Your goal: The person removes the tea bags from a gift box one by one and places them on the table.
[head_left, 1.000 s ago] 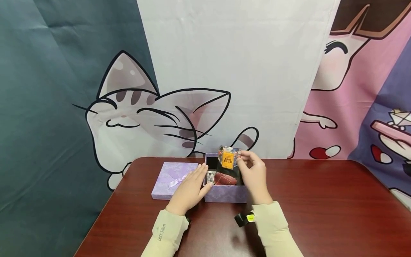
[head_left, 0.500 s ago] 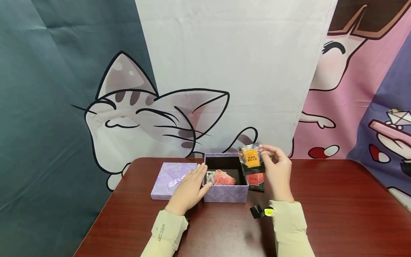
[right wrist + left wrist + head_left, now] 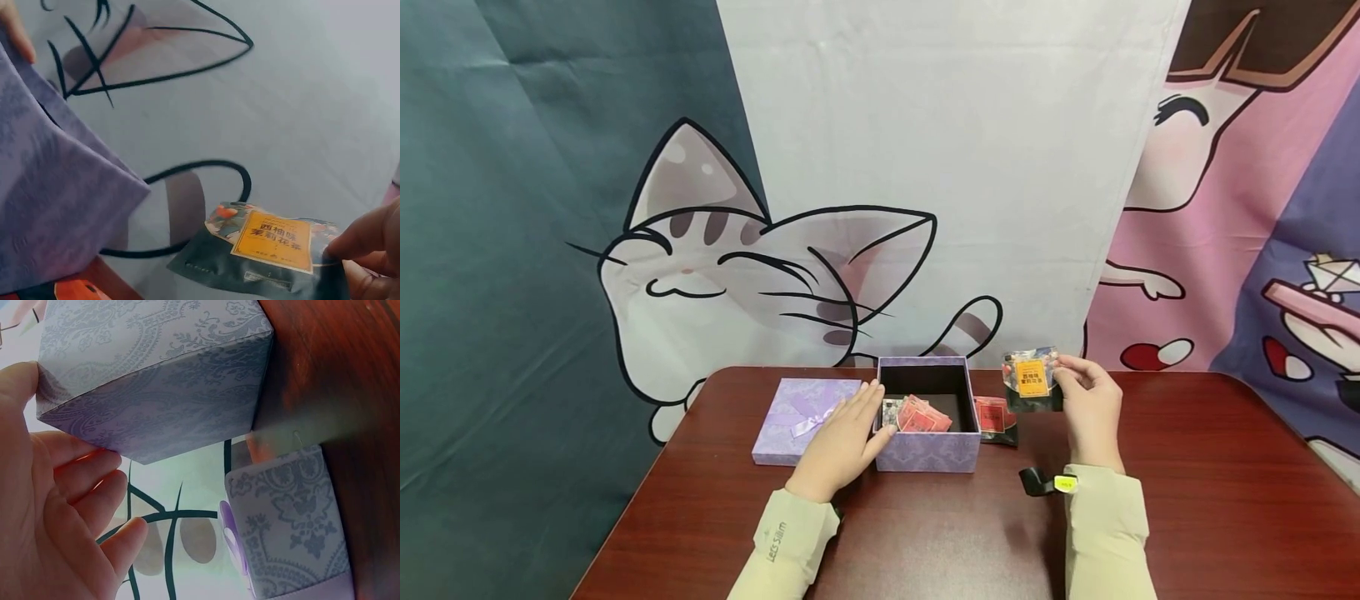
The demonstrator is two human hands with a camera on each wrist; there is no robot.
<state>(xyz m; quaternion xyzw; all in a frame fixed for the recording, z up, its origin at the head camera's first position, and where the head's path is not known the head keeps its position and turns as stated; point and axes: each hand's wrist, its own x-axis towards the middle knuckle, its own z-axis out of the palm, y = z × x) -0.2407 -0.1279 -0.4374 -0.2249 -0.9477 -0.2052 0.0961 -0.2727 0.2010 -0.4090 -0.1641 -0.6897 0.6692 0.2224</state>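
Observation:
My right hand [image 3: 1092,410] pinches a dark tea sachet [image 3: 1032,381] with a yellow label by its right edge, to the right of the purple box. The right wrist view shows the thumb and fingers on the sachet [image 3: 272,240] up close. My left hand [image 3: 842,437] touches the left wall of the open purple box [image 3: 927,452] with fairly straight fingers; in the left wrist view the fingers lie against the patterned box [image 3: 187,394]. Inside the box are several red packets [image 3: 923,414] and a pale patterned one [image 3: 892,412] at the left.
A dark sachet with a red label [image 3: 996,420] lies on the table against the box's right side. The purple lid with a ribbon bow [image 3: 797,408] lies left of the box. Behind the reddish-brown table [image 3: 1210,467] hangs a cartoon cloth [image 3: 985,167].
My right hand has carried the yellow-labelled tea sachet out of the box and over to the right. The red-labelled sachet beside the box has come into sight. My left hand has stayed put.

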